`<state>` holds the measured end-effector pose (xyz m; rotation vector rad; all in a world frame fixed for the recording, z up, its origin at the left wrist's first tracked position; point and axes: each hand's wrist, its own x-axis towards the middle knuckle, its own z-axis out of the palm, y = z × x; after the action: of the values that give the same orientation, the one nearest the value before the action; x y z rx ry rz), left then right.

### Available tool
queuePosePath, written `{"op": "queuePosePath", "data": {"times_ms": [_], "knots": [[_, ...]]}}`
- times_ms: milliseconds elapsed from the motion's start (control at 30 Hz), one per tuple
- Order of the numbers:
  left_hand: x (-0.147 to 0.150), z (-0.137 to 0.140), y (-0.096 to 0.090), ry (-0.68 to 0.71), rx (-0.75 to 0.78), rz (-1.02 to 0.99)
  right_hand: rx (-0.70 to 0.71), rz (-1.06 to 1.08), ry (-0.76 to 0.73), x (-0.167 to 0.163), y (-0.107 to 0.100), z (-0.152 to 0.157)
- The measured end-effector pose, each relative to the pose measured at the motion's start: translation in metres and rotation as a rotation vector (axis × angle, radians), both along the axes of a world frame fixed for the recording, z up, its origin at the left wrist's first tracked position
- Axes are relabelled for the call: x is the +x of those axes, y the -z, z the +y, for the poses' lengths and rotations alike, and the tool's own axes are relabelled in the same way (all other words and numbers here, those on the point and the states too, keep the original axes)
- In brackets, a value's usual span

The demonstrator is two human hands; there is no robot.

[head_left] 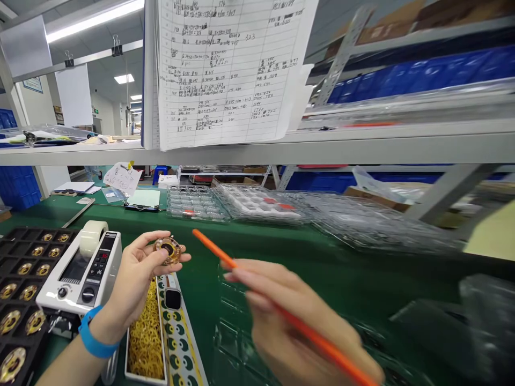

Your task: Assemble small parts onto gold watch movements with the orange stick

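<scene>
My left hand (134,279) holds a small round gold-coloured part (169,250) up between its fingertips, above a white box of yellow rings (145,335). A blue band is on that wrist. My right hand (293,327), blurred by motion, grips a long orange stick (257,289) whose tip points up and left, close to the round part. A strip of round stickers (179,332) with a small black block on it lies just below the left hand.
A white tape dispenser (82,268) stands at the left, next to a black tray (24,289) of gold round parts. Clear plastic trays (257,203) lie on the green table's far side. A handwritten sheet (229,69) hangs from the shelf (362,147) overhead.
</scene>
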<state>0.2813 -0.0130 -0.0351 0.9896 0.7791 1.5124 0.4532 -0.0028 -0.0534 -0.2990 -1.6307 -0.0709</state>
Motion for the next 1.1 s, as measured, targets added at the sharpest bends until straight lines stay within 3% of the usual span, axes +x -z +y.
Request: {"op": "queuePosePath", "data": {"times_ms": [133, 267, 367, 500, 667, 833, 967, 1100], "knots": [[0.003, -0.002, -0.001, 0.041, -0.015, 0.032, -0.192, 0.295, -0.073, 0.002, 0.001, -0.003], [0.005, -0.004, -0.001, 0.038, -0.006, 0.092, -0.297, 0.289, -0.088, -0.001, 0.002, 0.003], [0.006, -0.005, -0.001, 0.020, 0.022, 0.130, -0.323, 0.200, -0.007, -0.002, 0.001, 0.005], [0.006, -0.006, 0.000, -0.016, 0.065, 0.178, -0.295, 0.060, 0.102, -0.003, -0.001, 0.006], [0.007, -0.005, 0.001, -0.046, 0.098, 0.218, -0.308, -0.036, 0.011, -0.008, 0.000, 0.006], [0.008, -0.004, 0.003, -0.107, 0.150, 0.282, -0.215, -0.141, 0.044, -0.016, 0.007, 0.003], [0.010, -0.006, 0.007, -0.197, 0.203, 0.363, -0.058, -0.197, 0.169, -0.022, 0.014, 0.002], [0.013, -0.013, 0.013, -0.248, 0.335, 0.570, -0.015, -0.174, 0.302, -0.025, 0.015, 0.002]]}}
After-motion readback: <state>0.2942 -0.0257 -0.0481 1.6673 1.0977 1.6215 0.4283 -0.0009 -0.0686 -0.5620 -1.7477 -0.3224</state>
